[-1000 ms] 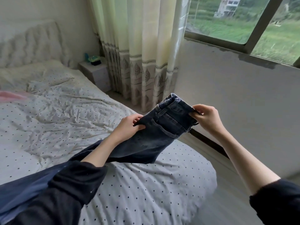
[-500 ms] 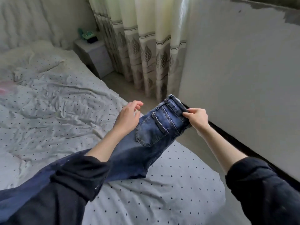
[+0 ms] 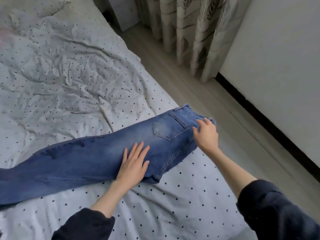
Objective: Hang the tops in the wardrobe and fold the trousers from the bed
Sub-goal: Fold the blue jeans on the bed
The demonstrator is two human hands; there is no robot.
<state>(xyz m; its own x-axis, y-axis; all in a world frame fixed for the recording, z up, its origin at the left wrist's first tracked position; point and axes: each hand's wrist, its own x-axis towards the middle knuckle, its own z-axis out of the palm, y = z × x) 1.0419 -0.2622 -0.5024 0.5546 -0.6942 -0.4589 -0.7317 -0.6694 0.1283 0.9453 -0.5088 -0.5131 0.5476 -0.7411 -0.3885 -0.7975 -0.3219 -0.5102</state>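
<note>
Jeans (image 3: 97,156) flat on bed (image 3: 72,70) (left hand (image 3: 133,165) pressing).

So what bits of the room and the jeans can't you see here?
- Jeans, head view: the leg ends run off the left edge, so the cuffs are cut off.
- Pink thing on the bed: blurred and cut by the left edge, can't tell what it is.
- Bedside cabinet: top cut off by the upper edge.
- Right hand: its fingertips blur over the waistband, so its grip is unclear.
</note>
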